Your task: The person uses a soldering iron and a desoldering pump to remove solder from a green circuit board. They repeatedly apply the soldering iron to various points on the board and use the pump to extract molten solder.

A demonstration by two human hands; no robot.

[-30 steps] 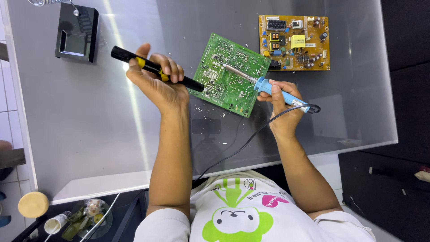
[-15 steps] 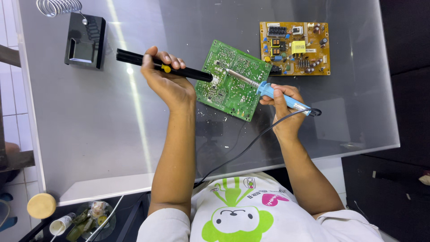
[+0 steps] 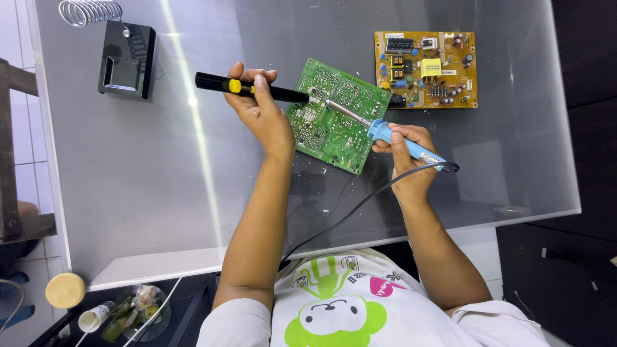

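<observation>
A green circuit board (image 3: 334, 122) lies solder side up on the glass table (image 3: 160, 167). My left hand (image 3: 260, 112) grips a black tool with a yellow button (image 3: 222, 83), a desoldering pump, its tip resting on the board. My right hand (image 3: 405, 154) holds a blue-handled soldering iron (image 3: 385, 133), whose metal tip meets the pump's tip near the board's upper middle. The iron's black cord (image 3: 360, 205) runs down toward my body.
A yellow circuit board (image 3: 425, 69) with components lies at the back right. A black soldering stand with a coil spring (image 3: 125, 54) sits at the back left. Below the table's near edge are a wooden round object (image 3: 64, 290) and a glass dish of odds and ends (image 3: 138, 308).
Both hands and tools have stayed on the green board, with the pump tip and iron tip shifting slightly together. The view has shifted, showing more of the stand.
</observation>
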